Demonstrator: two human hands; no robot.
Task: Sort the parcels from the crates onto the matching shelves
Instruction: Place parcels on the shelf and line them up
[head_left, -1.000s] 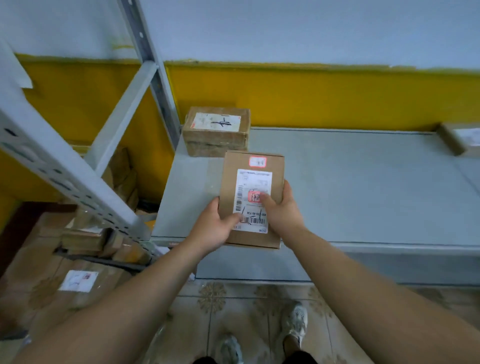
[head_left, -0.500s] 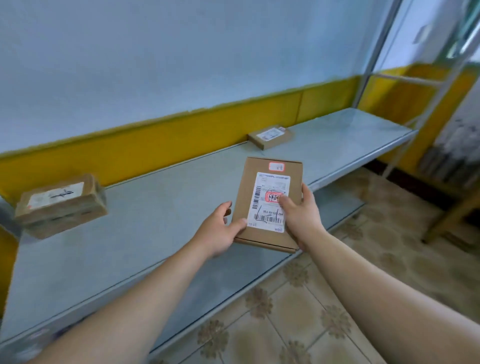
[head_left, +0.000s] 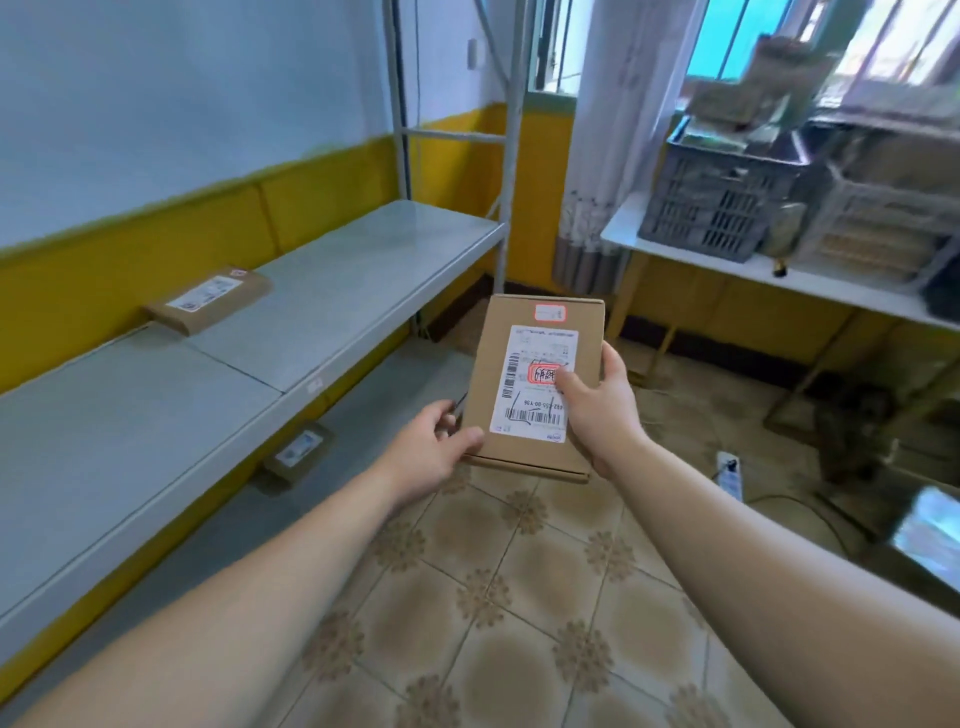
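A flat brown cardboard parcel with a white shipping label (head_left: 535, 384) is hanging in the air over the patterned beige tile floor (head_left: 519, 597). It is sitting just off the front edge of the long grey metal shelf (head_left: 363, 275) and touching neither.

The left hand (head_left: 431, 452) is pinching the near left corner, thumb on top and fingers curling beneath. The right hand (head_left: 602, 410) is clasping the right edge, with its thumb lying across the label beside a red-outlined mark. Each grip is closing on the parcel.

A second flat brown parcel (head_left: 210, 299) is lying on the shelf against the yellow wall band. A smaller brown parcel (head_left: 298, 452) is resting on the lower board.

At the far right, a white tabletop (head_left: 623, 228) is carrying a dark grey slatted plastic crate (head_left: 722, 208) and a white slatted crate (head_left: 883, 228) just beside it. Their contents are showing too blurred to make out.
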